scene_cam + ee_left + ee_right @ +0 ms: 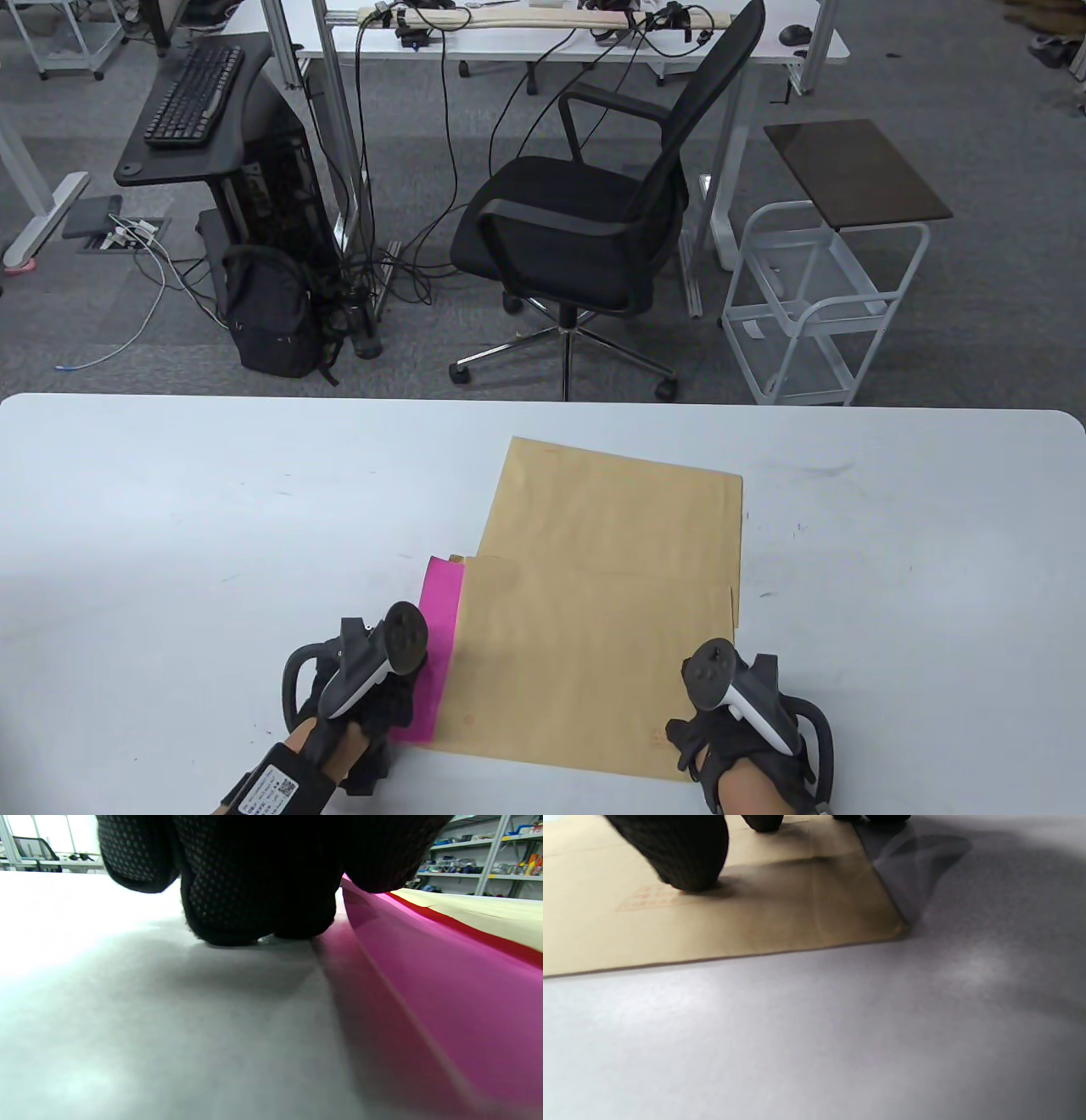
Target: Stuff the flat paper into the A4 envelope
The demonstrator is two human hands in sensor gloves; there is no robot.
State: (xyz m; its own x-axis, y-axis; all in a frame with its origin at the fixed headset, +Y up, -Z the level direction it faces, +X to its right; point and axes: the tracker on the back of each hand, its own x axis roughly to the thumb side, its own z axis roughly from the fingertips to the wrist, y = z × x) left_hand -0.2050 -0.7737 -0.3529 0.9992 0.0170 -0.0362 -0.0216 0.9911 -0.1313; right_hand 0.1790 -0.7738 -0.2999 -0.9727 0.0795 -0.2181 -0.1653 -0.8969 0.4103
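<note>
A brown A4 envelope (585, 662) lies flat on the white table (212, 526), in the near middle part. A second brown envelope (615, 505) lies under it and reaches farther away, a little to the right. The pink paper (437, 645) is mostly inside the near envelope; only a narrow strip shows along the envelope's left edge.

The left hand (365, 713) is at the near end of this pink strip. In the left wrist view its fingertips (254, 899) touch the table just beside the pink sheet (445, 993), whose edge is slightly lifted, with the envelope (479, 914) lying over it. I cannot tell if the fingers really hold the paper.

The right hand (742, 747) rests on the near right corner of the envelope. In the right wrist view one fingertip (683, 853) presses on the envelope (755, 921) near some faint red print, and it grips nothing.
</note>
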